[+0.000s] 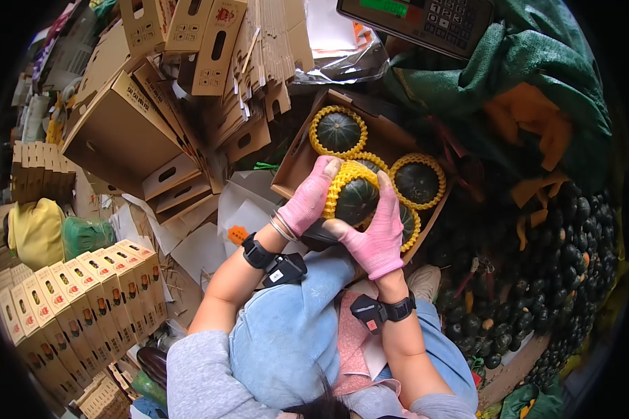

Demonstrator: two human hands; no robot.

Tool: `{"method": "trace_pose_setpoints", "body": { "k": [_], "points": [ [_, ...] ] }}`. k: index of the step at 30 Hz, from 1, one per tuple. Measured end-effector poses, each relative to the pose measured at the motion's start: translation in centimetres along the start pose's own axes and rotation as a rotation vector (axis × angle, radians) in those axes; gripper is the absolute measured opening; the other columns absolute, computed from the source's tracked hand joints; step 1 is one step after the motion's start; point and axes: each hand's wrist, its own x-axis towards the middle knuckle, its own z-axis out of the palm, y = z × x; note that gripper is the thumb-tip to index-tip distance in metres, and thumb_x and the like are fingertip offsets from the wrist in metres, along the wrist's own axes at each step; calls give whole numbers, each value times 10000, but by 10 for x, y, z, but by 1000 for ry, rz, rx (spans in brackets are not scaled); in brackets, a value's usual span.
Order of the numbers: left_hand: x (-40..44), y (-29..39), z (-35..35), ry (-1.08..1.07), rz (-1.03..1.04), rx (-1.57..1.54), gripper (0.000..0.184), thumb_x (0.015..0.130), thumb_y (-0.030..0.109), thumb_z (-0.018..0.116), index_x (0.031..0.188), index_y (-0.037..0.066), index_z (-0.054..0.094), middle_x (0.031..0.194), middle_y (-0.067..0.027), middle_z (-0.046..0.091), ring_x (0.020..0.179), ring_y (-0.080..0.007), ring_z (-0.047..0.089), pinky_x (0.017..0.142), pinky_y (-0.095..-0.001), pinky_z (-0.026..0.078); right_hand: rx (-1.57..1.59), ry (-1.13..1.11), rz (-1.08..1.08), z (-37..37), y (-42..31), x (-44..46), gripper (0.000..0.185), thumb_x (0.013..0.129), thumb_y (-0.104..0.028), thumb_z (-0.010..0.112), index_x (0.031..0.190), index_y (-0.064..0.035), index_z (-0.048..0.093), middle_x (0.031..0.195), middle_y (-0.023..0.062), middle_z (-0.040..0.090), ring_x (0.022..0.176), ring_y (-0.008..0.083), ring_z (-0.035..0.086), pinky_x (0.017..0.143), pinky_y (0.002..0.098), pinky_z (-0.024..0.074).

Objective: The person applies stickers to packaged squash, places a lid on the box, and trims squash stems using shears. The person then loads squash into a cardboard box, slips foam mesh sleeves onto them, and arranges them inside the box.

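Between my two pink-gloved hands is a dark green squash [356,201] with a yellow foam net partly around it. My left hand [312,197] grips the net and the squash from the left. From the right, my right hand [377,236] closes on the same squash, thumb low and fingers along its side. Just beyond and below them stands an open cardboard box [297,157]. Inside it, several squashes in yellow nets show, including one squash [339,133] at the far end and another squash [417,183] on the right. My hands hide part of the box.
A large pile of loose squashes [538,279] lies on the right. Green sacking [503,70] and a digital scale [426,21] are at the top right. Flattened cartons [258,63] are stacked beyond the box. Rows of printed boxes [84,300] stand at the left.
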Motion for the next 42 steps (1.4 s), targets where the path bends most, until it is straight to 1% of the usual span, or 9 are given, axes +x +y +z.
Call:
{"method": "trace_pose_setpoints", "body": {
  "k": [3,11,13,19,27,31,35,38,42],
  "points": [
    [-29,38,-14,-211,98,-54,397,1021,340,321,1315,77,366,1214,-51,488,1158,-127,455,1006,-277,357,-22,-81,-47,11,-20,6,1033,463,-397,851,1329,-113,365,1141,161,444,1045,357,483,904,458,417],
    [-32,-6,-96,323,204,699,393,918,193,539,1287,95,443,922,-55,584,737,-106,569,690,-253,490,-268,-528,-20,42,-38,67,850,495,-507,733,1233,-162,491,1060,163,568,1062,341,517,934,455,346],
    [-32,-3,-95,188,-182,301,403,897,132,511,1293,82,456,1027,-58,598,812,-114,577,730,-234,482,-359,-755,32,41,-41,82,860,507,-550,698,1254,-169,510,1102,167,592,1100,333,511,928,456,346],
    [-24,-26,-106,120,-2,200,386,893,86,465,1273,19,472,1036,-45,582,864,-82,546,720,-196,454,-510,-738,162,41,-43,92,770,528,-554,707,1182,-170,575,1061,129,633,1081,295,530,897,419,348],
    [-29,-23,-91,212,-15,259,342,901,122,461,1234,48,493,944,16,538,698,-35,428,596,-167,371,-425,-194,-301,51,9,39,783,702,-614,646,1349,-207,474,988,71,576,1008,261,478,803,404,373],
    [-36,-9,-81,232,-26,311,271,924,155,476,1166,39,514,939,11,528,694,-36,422,595,-168,371,-740,588,-15,-94,126,61,258,816,-259,578,1017,-97,571,983,137,573,916,296,538,763,451,468],
    [-34,1,-89,185,-56,461,297,931,211,526,1174,39,535,910,-19,585,686,-67,494,596,-201,412,-1274,-271,777,-151,268,60,545,866,-362,538,1359,-145,451,1424,150,391,1315,350,346,984,433,404],
    [-26,30,-62,471,697,1365,299,765,222,715,995,81,586,905,-104,596,836,-324,561,730,-406,475,-1213,-306,358,-164,301,58,500,880,-388,507,1309,-131,505,1355,121,477,1248,303,441,956,433,422],
    [-7,34,-34,170,425,1351,269,757,192,731,931,66,569,911,-140,531,841,-350,554,729,-415,481,-1156,-529,333,-178,263,56,386,838,-369,538,1087,-99,655,1073,144,648,998,315,615,824,430,497]
  ]
}}
